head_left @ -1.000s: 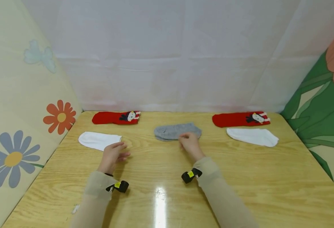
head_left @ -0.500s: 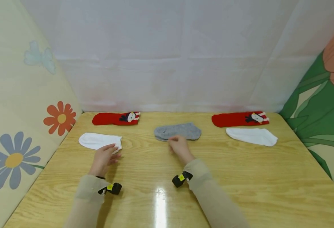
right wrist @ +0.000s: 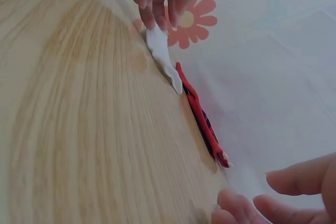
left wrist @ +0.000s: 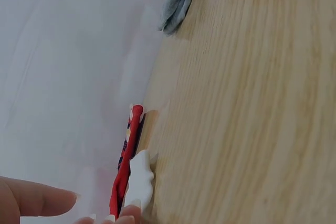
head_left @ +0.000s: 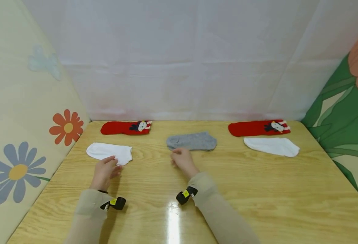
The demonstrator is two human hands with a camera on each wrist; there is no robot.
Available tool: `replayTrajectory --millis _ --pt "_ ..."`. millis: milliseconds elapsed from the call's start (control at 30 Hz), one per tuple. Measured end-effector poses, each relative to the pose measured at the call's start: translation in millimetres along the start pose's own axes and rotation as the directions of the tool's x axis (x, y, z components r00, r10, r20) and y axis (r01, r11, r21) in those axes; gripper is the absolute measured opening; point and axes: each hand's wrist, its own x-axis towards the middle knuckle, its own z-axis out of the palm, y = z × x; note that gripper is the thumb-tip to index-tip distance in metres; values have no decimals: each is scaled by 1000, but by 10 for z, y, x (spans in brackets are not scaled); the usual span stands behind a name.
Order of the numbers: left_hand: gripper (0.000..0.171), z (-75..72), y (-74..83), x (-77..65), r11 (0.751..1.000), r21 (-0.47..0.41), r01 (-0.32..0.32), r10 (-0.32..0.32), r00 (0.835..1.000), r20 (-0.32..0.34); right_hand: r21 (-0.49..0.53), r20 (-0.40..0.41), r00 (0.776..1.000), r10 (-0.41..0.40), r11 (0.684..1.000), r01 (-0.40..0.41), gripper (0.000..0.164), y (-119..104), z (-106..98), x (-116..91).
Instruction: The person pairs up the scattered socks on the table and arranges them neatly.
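A white sock lies flat on the left of the table, its cuff to the right. My left hand is at the sock's near edge with fingers loosely bent and the thumb apart; whether the fingertips touch the cloth I cannot tell. A grey sock lies at the middle, apparently in two layers. Just in front of its left part hovers my right hand, holding nothing. In the right wrist view its fingers are loosely curled and apart from the thumb.
Red socks with a cartoon figure lie at the back left and back right. Another white sock lies at the right. A pale cloth wall borders the wooden table behind, with flowered panels at both sides.
Both hands have moved left and slightly nearer the body. The right hand has passed from the grey sock's right part to its left, and the left hand further along the white sock. The socks stay put.
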Motion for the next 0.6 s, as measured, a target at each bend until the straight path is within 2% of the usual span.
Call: replayTrajectory --millis 367,600 --pt "54 -67 -25 67 1000 -21 -20 18 996 -88 -2 18 1000 13 1000 -13 29 24 282 35" --pt "56 -117 -35 112 1000 12 -12 14 990 -137 -30 30 1000 4 1000 -4 28 39 465 29"
